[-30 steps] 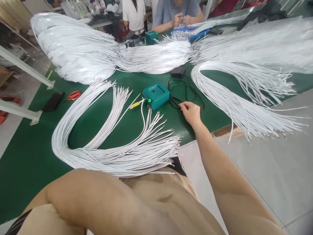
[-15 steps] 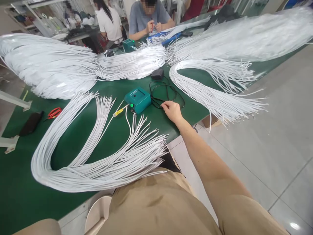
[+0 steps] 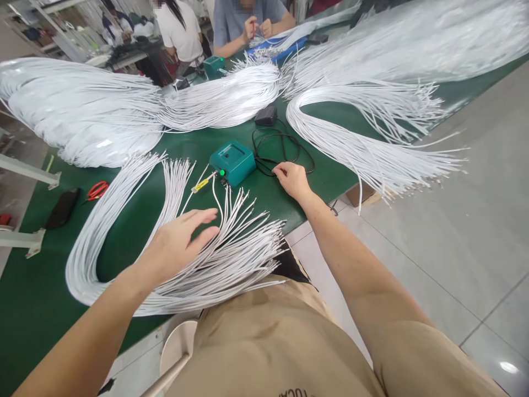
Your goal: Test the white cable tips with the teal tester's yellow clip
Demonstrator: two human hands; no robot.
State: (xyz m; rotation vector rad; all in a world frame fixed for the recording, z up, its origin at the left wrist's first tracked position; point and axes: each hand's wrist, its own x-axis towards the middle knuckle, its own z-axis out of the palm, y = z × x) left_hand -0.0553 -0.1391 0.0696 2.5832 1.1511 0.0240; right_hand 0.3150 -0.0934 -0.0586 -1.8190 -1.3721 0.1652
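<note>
On a green table, a curved bundle of white cables is laid near a teal box. Left hand: held over the bundle, unclenched, fingers parted. Right hand: curled at a black cord; whether it is gripped cannot be told.

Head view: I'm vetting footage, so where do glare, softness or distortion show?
Head view: sheen washes out strands in the white bundle at far left; head view: a bright glare spot on the floor; head view: the white-shirted person behind looks soft; head view: wide-lens stretch towards the edges, while the nearer green box and right hand read clearly.
</note>
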